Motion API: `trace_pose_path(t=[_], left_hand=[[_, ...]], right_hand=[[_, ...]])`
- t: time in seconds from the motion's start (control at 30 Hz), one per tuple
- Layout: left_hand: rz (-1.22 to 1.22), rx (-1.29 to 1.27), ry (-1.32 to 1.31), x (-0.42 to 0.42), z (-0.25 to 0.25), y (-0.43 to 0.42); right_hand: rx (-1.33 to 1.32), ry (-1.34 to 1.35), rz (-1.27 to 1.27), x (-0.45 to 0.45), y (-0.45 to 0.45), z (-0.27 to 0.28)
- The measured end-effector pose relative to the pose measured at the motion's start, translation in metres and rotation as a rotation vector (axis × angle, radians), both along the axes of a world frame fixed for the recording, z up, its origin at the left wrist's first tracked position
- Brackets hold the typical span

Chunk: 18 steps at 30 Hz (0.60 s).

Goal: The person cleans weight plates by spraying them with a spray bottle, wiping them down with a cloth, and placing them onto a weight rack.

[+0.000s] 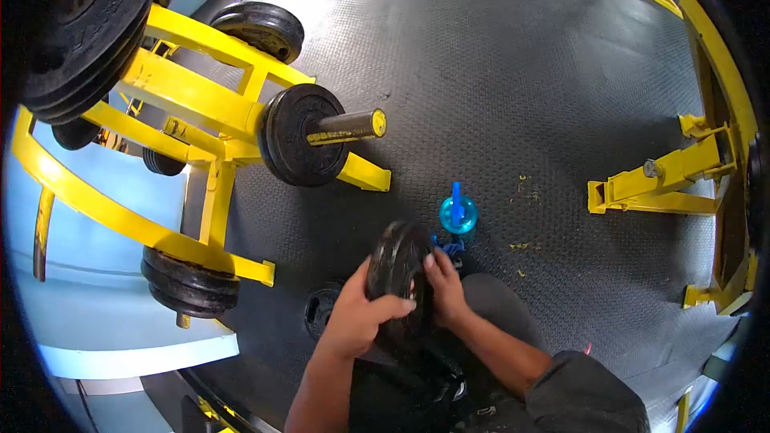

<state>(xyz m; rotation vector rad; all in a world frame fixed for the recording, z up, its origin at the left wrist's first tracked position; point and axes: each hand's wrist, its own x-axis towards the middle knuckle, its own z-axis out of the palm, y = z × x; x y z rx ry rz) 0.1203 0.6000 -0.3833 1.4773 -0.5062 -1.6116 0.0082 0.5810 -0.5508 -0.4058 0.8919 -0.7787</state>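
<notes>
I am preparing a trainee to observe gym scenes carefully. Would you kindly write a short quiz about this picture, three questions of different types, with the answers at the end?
1. True or false: the left hand and the right hand both touch the thick, round black weight.

2. Where is the translucent blue bottle?
A) in the left hand
B) on the dark textured floor
C) on top of the weight

3. What is loaded on the yellow metal rack at the picture's left?

Key:
1. True.
2. B.
3. Round black plates.
</notes>
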Motion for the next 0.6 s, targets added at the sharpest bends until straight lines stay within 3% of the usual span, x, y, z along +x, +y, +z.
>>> trace_pose_path(t=[0.07,0.13,0.23,0.6], left_hand=[[-0.032,-0.082,-0.064,-0.003,0.016,-0.033],[-0.109,-0.697,-0.885,-0.004,0.023,-0.067],[-0.236,-0.735,-1.113,0.018,0.037,-0.124],[-0.212,-0.582,-1.012,0.055,0.017,-0.212]], right_hand=[[-0.013,-0.006,-0.116,0.006,-0.039,0.030],[-0.035,-0.027,-0.181,0.011,-0.079,0.044],[-0.227,-0.029,-0.250,0.017,-0.136,0.058],[-0.162,-0.093,-0.263,0.064,-0.212,0.033]])
